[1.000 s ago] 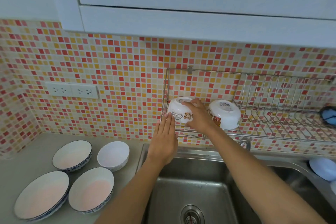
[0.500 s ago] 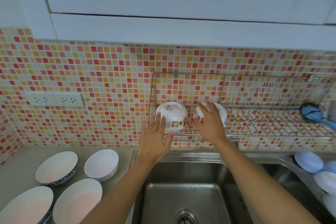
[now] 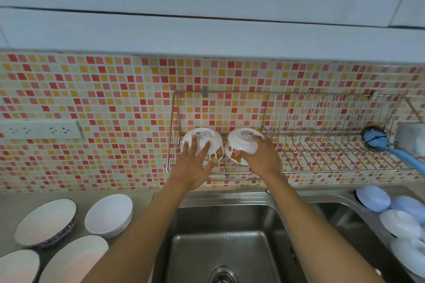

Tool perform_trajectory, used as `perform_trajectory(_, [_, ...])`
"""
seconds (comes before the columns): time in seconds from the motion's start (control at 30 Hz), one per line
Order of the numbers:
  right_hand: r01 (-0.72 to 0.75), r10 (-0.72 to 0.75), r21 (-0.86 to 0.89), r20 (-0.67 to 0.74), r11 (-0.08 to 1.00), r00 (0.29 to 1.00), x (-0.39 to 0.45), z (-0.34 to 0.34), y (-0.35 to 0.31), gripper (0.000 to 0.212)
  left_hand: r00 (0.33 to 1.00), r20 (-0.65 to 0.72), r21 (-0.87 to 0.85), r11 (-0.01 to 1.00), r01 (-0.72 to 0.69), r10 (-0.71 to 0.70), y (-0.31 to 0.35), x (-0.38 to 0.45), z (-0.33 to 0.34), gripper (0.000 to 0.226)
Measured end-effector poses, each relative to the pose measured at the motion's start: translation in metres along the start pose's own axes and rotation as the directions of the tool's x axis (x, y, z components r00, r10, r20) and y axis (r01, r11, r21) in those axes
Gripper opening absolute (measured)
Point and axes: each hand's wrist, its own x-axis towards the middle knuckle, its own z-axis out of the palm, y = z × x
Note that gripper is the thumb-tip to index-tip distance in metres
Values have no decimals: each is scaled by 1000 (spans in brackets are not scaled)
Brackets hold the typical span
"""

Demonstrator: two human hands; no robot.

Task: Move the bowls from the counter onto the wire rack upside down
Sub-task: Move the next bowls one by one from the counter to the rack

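Two bear-print bowls (image 3: 215, 145) sat inverted at the wire rack's (image 3: 322, 161) left end, likely to drain. Left hand (image 3: 195, 167) lay flat-fingered on one; right hand (image 3: 259, 156) cupped the other, seemingly steadying. Four bowls (image 3: 108, 216) awaited at the counter's (image 3: 142, 200) left edge.

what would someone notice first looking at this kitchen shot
Two hands reach up over the steel sink to the wire rack on the bright mosaic wall: the left hand rests on one upturned cartoon bowl, the right hand grips a second cartoon bowl beside it. Four plain bowls wait upright on the counter at lower left.
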Motion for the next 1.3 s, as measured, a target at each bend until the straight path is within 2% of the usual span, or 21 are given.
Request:
perform_trajectory(0.13, [-10,10,6,-11,1000,1000,1,-1,0,54,1000,-22,15,1000,8,-7,1,-1,2,72])
perform_trajectory(0.23, [-2,3,12,-43,1000,999,0,-2,0,45,1000,-24,16,1000,11,-10,0,0,3,68])
perform_trajectory(0.5, [3,-2,9,-36,1000,999,-2,-3,-4,43,999,-34,34,999,26,-25,-2,-3,3,62])
perform_trajectory(0.63, [-15,12,-31,-78,999,997,-7,-3,-9,49,977,-212,-16,1000,-7,4,5,-26,-5,62])
perform_trajectory(0.73, [54,-59,-38,-154,998,986,-12,-3,-9,57,948,-317,-31,999,-35,24,3,-66,-6,63])
perform_trajectory(0.8, [138,-129,32,-206,990,970,-20,-1,-8,58,940,-342,-30,999,-20,8,-6,-98,-4,63])
perform_trajectory(0.97, [302,-205,380,-274,875,940,-74,16,-36,51,918,-326,-84,975,208,-224,-54,-174,7,56])
perform_trajectory(1.07, [416,-343,455,-238,787,909,-125,41,-67,45,882,-331,-126,942,311,-336,-93,-211,10,50])
perform_trajectory(1.17, [545,-548,469,-145,695,824,-173,76,-94,42,850,-326,-161,911,381,-413,-133,-235,17,49])
perform_trajectory(1.23, [557,-631,456,12,694,776,-193,103,-109,43,845,-293,-160,894,419,-448,-155,-241,21,51])
perform_trajectory(1.3, [508,-628,428,204,747,751,-202,131,-122,44,841,-262,-170,880,443,-474,-174,-240,23,52])
